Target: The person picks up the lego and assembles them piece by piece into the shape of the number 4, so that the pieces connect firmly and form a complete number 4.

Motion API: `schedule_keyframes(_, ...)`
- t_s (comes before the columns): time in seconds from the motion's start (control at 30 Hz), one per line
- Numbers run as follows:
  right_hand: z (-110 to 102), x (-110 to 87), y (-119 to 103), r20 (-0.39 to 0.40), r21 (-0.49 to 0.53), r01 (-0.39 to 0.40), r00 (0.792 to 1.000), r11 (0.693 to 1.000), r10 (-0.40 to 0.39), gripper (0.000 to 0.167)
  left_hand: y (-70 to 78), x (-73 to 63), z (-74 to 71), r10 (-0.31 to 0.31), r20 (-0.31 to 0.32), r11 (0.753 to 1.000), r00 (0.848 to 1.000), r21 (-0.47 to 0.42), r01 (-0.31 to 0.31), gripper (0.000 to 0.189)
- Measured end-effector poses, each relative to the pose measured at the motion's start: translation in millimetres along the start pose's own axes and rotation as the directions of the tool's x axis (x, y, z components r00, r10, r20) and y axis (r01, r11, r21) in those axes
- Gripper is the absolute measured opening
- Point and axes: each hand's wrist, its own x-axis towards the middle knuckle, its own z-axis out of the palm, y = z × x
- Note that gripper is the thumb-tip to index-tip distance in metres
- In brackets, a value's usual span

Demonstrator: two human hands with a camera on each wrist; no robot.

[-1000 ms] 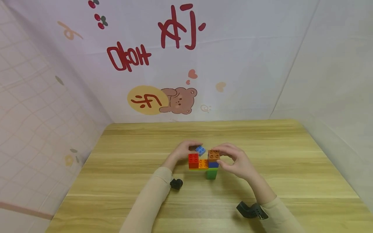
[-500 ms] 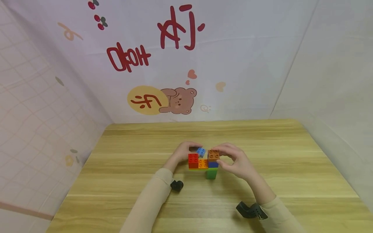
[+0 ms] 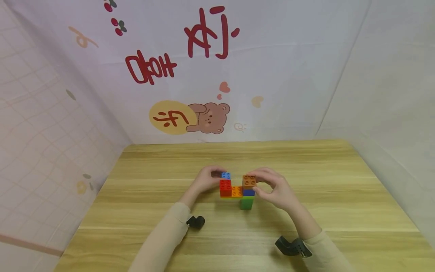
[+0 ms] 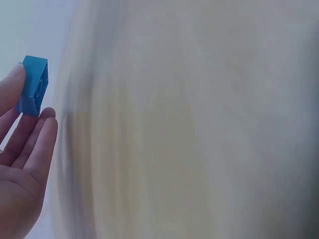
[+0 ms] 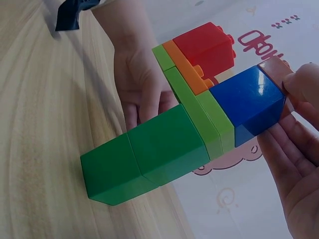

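Note:
My left hand pinches a light blue toy building brick between thumb and fingers, just behind the red brick in the head view. With thumb and fingertips, my right hand grips the brown brick on top of a built stack. Below that comes a dark blue brick, then thin lime green plates and two green bricks as the column standing on the table. An orange plate reaches out left from the column and carries a red brick.
The wooden table ends at a white printed cloth at the back and sides. A black wrist mount sits on the left sleeve, another black mount on the right one.
My left hand has moved left with the light blue brick, which has turned and now partly hides behind the red brick. My right hand and the stack stay in place.

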Motion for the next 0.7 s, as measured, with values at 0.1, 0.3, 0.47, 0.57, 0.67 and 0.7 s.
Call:
schedule_keyframes(0.1, 2, -1.3, 6, -0.015, -0.011, 0.034, 0.999, 0.999, -0.035, 0.04, 0.2, -7.9, -3.8, 0.008, -0.013, 0.999, 1.0, -0.051, -0.008, 0.03)
schedule_keyframes(0.3, 5, -7.3, 30, -0.013, 0.006, 0.02, 1.0, 1.0, -0.02, 0.045, 5.6, -22.7, -9.3, 0.032, -0.051, 0.992, 0.998, -0.123, -0.038, 0.03)
schedule_keyframes(0.47, 4, -8.6, 34, 0.006, 0.034, 0.003, 1.0, 0.999, -0.003, 0.043, 11.2, -32.5, -13.4, 0.026, -0.089, 0.99, 0.996, -0.137, -0.038, 0.031)
schedule_keyframes(0.57, 3, -8.9, 34, 0.005, 0.035, 0.001, 1.0, 0.999, -0.001, 0.043, 17.2, -39.2, -16.8, -0.004, -0.121, 0.99, 0.993, -0.138, -0.013, 0.032)
schedule_keyframes(0.67, 3, -6.8, 24, -0.002, 0.021, -0.004, 1.0, 1.0, 0.004, 0.042, 32.3, -48.2, -22.9, -0.027, -0.14, 0.988, 0.99, -0.154, 0.005, 0.033)
schedule_keyframes(0.7, 2, -5.6, 18, -0.004, 0.016, -0.006, 1.0, 1.0, 0.006, 0.042, 34.3, -49.7, -24.8, -0.029, -0.146, 0.987, 0.989, -0.159, 0.006, 0.033)
